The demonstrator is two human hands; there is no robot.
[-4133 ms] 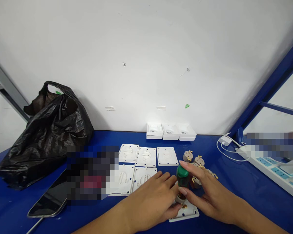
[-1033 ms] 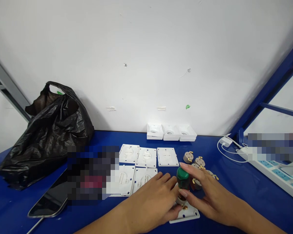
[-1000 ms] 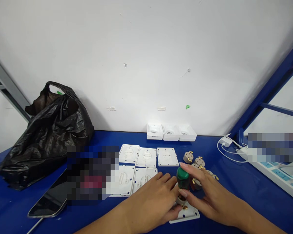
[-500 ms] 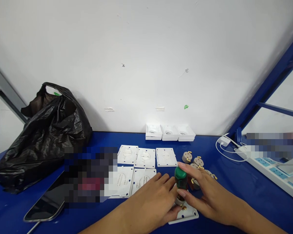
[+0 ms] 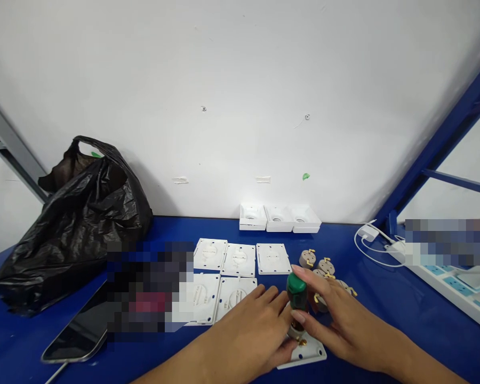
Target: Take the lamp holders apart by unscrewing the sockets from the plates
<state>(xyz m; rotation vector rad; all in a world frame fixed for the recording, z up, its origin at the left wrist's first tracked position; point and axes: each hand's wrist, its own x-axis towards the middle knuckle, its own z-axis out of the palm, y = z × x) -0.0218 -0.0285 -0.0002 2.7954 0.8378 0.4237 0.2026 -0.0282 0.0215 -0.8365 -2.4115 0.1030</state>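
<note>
My right hand [image 5: 340, 325] grips the green handle of a screwdriver [image 5: 297, 285], which stands upright over a round beige part [image 5: 295, 332] with brass tabs. That part sits on a white square plate [image 5: 310, 351] near the table's front. From the left, my left hand [image 5: 260, 325] holds the round part and plate, its thumb low beside them and its fingers partly curled. The screwdriver's tip is hidden. Several white square plates [image 5: 272, 259] lie behind and left of my hands. More round beige parts [image 5: 308, 258] with brass tabs are grouped behind my right hand.
Three white boxes [image 5: 279, 219] stand by the wall. A black plastic bag [image 5: 80, 224] and a phone [image 5: 78, 333] with a cable are at the left, beside a blurred patch. At the right lie a power strip [image 5: 456, 285] and a white charger [image 5: 368, 232].
The whole view has shifted very slightly. Both hands and the screwdriver keep the same places over the plate.
</note>
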